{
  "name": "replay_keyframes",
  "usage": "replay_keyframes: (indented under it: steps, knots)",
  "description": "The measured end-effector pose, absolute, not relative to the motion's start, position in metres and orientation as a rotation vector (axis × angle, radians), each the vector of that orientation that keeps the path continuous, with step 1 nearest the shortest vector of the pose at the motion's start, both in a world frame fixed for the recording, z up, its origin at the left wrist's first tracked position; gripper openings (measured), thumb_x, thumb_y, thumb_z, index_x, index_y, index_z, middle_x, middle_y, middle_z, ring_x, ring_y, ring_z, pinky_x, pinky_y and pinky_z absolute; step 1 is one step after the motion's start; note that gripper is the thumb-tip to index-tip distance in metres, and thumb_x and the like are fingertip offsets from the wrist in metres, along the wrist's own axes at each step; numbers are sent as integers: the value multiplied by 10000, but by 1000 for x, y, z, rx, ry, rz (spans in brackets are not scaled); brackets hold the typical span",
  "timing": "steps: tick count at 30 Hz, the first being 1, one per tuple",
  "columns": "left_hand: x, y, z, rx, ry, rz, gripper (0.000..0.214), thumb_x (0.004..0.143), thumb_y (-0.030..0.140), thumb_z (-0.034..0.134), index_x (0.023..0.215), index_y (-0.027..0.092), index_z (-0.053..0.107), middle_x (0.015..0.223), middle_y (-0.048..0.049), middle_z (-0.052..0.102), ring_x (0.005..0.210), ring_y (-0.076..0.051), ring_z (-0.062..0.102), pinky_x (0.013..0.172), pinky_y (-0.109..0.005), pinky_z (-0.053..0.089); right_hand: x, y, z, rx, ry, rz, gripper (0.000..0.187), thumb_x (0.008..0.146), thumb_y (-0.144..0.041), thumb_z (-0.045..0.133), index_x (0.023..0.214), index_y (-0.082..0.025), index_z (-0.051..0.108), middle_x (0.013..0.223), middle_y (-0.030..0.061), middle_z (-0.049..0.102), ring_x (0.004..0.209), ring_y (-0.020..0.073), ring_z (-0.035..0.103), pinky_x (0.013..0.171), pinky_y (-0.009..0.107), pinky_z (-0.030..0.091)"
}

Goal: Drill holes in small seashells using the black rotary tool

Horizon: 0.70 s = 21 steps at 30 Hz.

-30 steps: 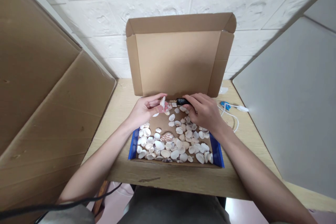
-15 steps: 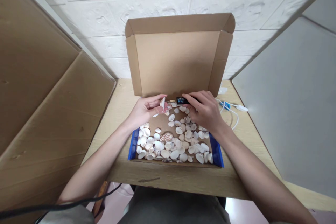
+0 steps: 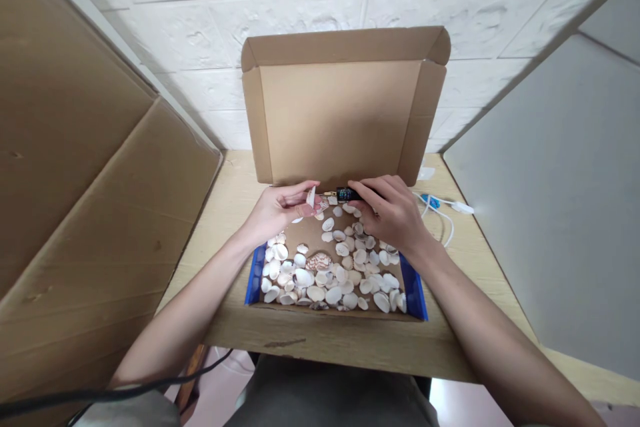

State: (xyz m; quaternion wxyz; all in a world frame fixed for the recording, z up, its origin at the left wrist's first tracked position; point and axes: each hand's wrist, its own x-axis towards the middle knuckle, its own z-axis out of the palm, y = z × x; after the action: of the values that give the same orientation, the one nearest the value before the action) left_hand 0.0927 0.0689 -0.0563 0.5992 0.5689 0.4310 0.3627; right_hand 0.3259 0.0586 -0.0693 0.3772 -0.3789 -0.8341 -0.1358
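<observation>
My left hand (image 3: 273, 212) pinches a pale seashell (image 3: 311, 197) on edge between thumb and fingers, above the far left part of a shallow cardboard box. Facing it from the right, my right hand (image 3: 393, 210) grips a small black pen-like drill (image 3: 345, 194) with a brass-coloured chuck. The drill lies level, its tip pointing left at the shell. Whether the thin bit touches the shell is too small to tell. Below both hands, many white and cream shells (image 3: 304, 277) lie in the box, around one larger brown-patterned shell (image 3: 319, 261).
The box's lid (image 3: 340, 120) stands upright against the white brick wall (image 3: 320, 10). Blue side flaps (image 3: 415, 293) edge the box. A white cable (image 3: 453, 232) with a blue tie lies on the wooden table right of it. Cardboard (image 3: 100, 167) and a grey panel (image 3: 540, 180) enclose the sides.
The shell in my left hand appears slightly turned. Both hands otherwise keep almost the same place, and the drill still points at the shell.
</observation>
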Motion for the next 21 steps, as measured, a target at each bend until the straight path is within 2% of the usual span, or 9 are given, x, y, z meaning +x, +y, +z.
replay_keyframes:
  steps: [4,10,21]
  knots:
    - [93,68,-56,1308,990,832,490,696,210,770,1172,174,659,976,-58,763,892,-214,718,914,-395,542,326,59,-70,-902,-2151,-318,241,883,-196,569,1117,-150,598,934,92,686,809,193,593,691,333,453]
    - [95,67,-54,1348,994,784,508,662,237,800,1150,167,678,1035,-80,748,966,-237,705,979,-411,502,324,60,-75,-871,-2254,-159,284,909,-259,545,1164,-138,571,945,100,684,813,192,610,713,335,513]
    - [94,68,-54,1408,983,769,483,695,253,775,1159,174,666,1061,-74,742,1000,-236,690,969,-399,503,322,60,-77,-897,-2290,-121,285,930,-304,510,1121,-107,588,889,102,687,776,186,629,676,318,529]
